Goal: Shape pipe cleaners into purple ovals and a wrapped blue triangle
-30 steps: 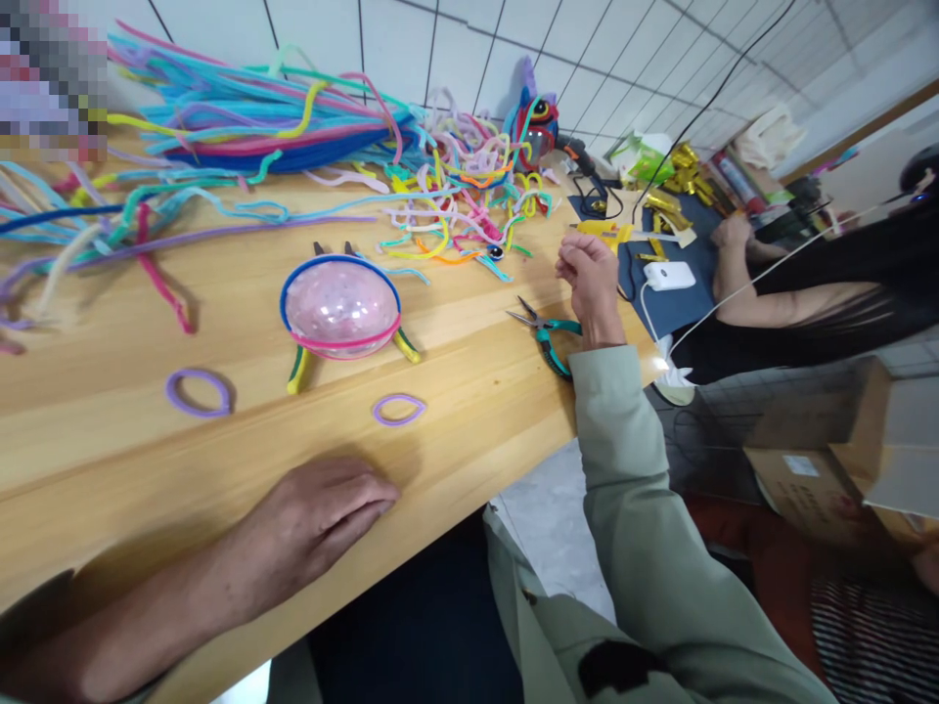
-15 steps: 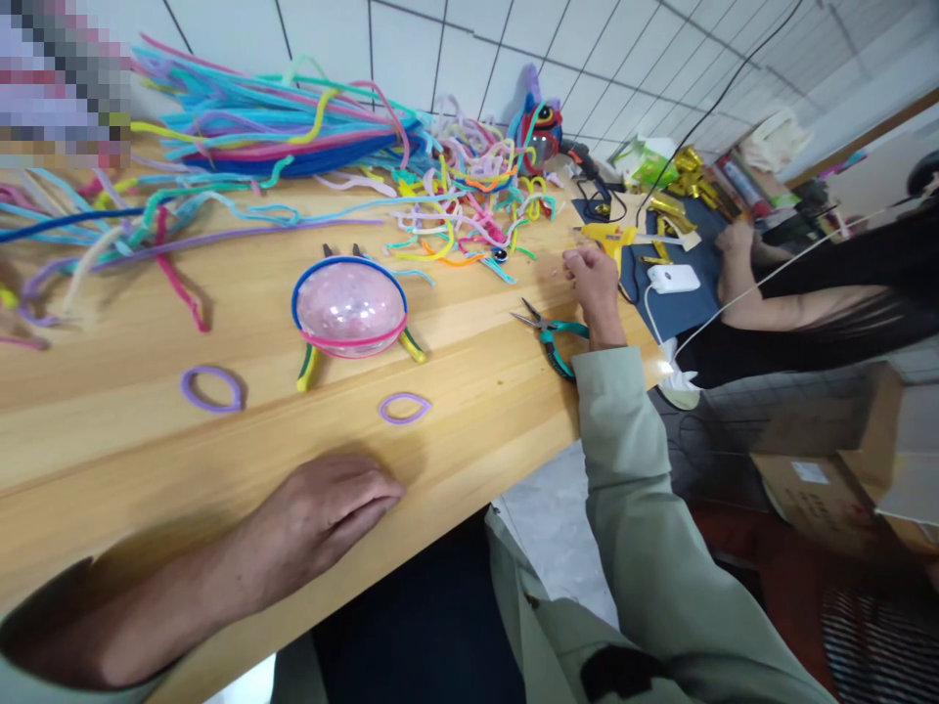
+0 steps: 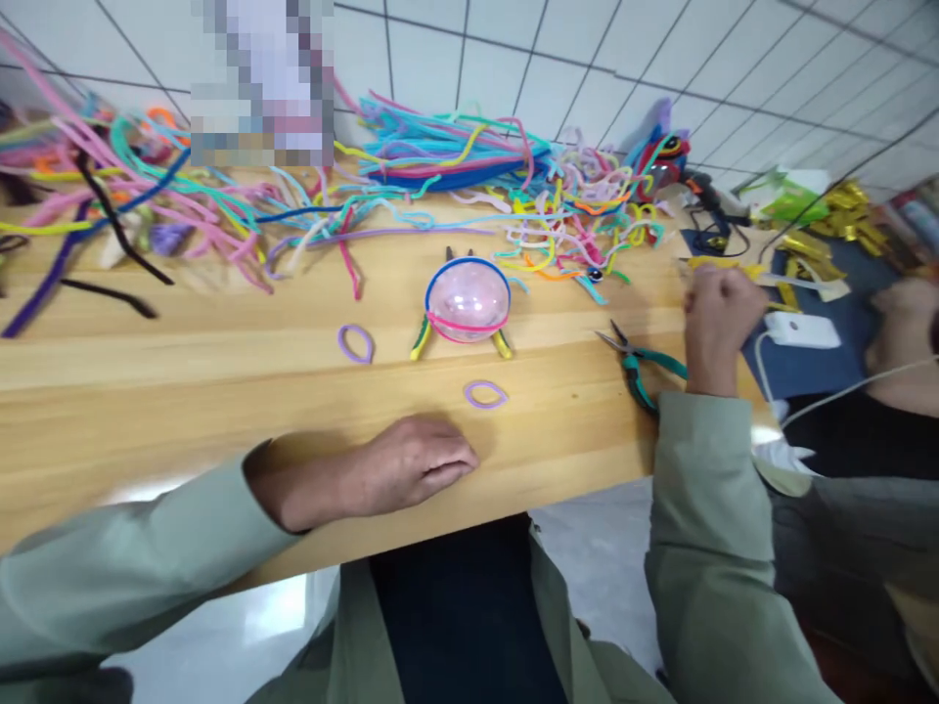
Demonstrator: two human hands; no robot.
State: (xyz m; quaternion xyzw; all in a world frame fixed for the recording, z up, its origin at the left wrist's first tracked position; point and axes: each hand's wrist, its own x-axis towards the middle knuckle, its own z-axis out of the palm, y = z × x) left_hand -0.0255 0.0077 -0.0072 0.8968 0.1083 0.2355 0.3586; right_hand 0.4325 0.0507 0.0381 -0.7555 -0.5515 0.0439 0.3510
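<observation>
My left hand (image 3: 415, 460) rests closed on the wooden table near its front edge, with nothing showing in its curled fingers. Just beyond it lies a small lilac pipe-cleaner loop (image 3: 485, 394); a second lilac loop (image 3: 356, 344) is farther left. A clear half dome (image 3: 469, 296), rimmed in blue and pink, sits over yellow-green-handled pliers (image 3: 421, 337). My right hand (image 3: 719, 318) is closed in a fist in front of the yellow glue gun (image 3: 734, 264), hiding part of it; whether it grips anything is hidden. Teal-handled needle-nose pliers (image 3: 638, 367) lie open beside my right sleeve.
Bundled pipe cleaners (image 3: 455, 152) and tangled loose pieces (image 3: 587, 230) line the wall. More pipe cleaners (image 3: 212, 230) spread at the left. On a dark blue mat (image 3: 851, 284) are gold strips and a white power adapter (image 3: 803, 330) with a cable. Another person's arm (image 3: 910, 342) is at the far right.
The view has swung left, so table items appear farther right. My right hand has moved up against the glue gun, covering more of it. My left hand stays closed on the table.
</observation>
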